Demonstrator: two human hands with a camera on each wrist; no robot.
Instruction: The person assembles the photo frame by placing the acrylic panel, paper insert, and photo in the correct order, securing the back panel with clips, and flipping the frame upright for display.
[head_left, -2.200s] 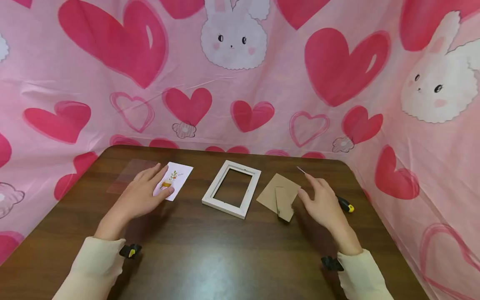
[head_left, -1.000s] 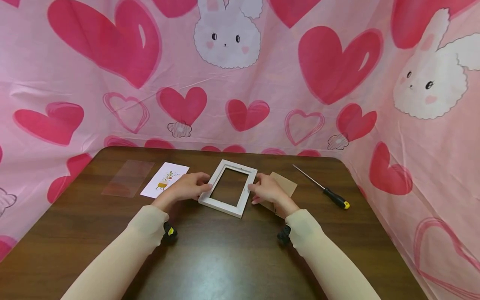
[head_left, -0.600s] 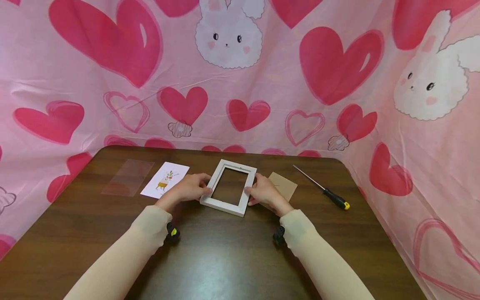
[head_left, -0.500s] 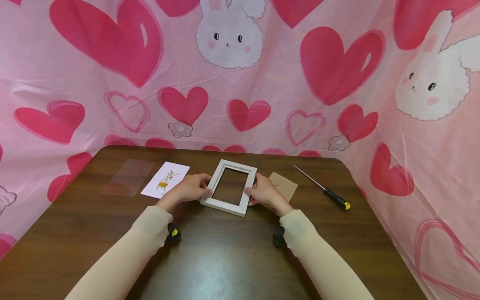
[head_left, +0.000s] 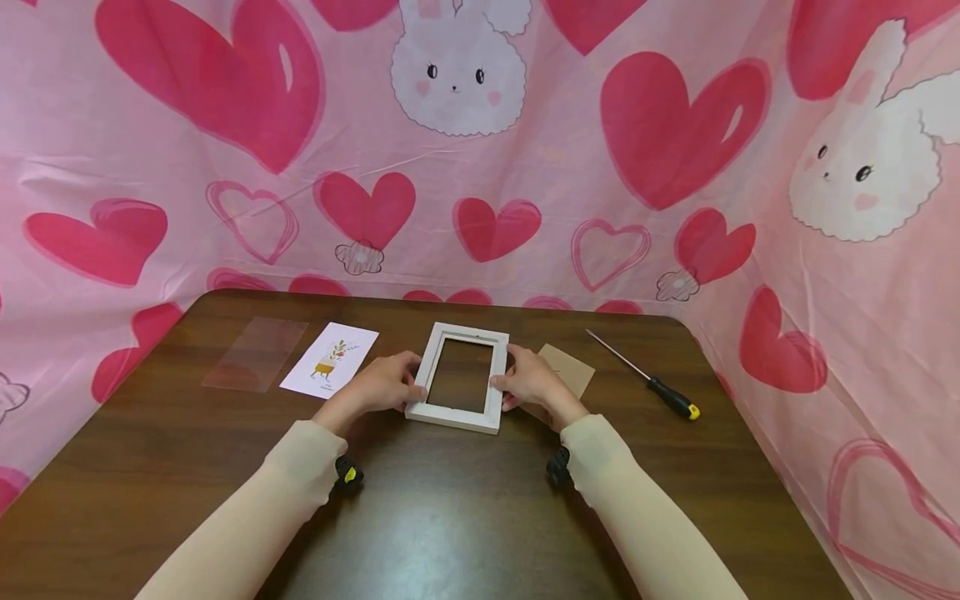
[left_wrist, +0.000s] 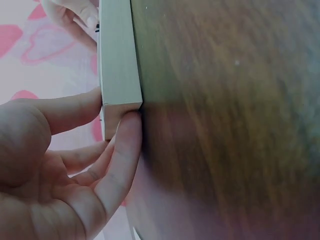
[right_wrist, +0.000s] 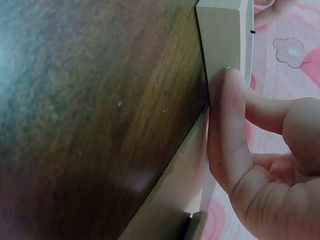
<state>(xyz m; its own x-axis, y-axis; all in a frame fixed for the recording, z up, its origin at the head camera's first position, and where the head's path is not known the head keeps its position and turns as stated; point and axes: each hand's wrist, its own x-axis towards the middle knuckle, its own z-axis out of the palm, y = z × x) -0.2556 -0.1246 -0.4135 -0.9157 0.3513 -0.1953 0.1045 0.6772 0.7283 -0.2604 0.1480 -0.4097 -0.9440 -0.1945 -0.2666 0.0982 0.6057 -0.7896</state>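
Note:
A white picture frame (head_left: 454, 417) with nothing in its opening lies at the middle of the wooden table. My left hand (head_left: 385, 385) grips its left side, thumb on top, fingers against the outer edge. On the opposite side my right hand (head_left: 531, 380) pinches the frame the same way. In the left wrist view the fingers (left_wrist: 122, 160) reach the end of the frame's side (left_wrist: 120, 60), close to the tabletop. The right wrist view has a fingertip (right_wrist: 232, 82) pressed to the frame's outer face (right_wrist: 220, 40). A brown backing board (head_left: 570, 372) is partly hidden under my right hand.
Left of the frame lie a white card (head_left: 328, 360) with a printed plant drawing and a clear plastic sheet (head_left: 255, 354). A screwdriver (head_left: 670, 397) with a black and yellow handle rests at the right. A pink heart-patterned cloth (head_left: 555, 150) hangs behind the table (head_left: 450, 533).
Both hands have come inward from over the card and the screwdriver and taken hold of the frame. In the last half second the frame has turned slightly, its far end shifting left.

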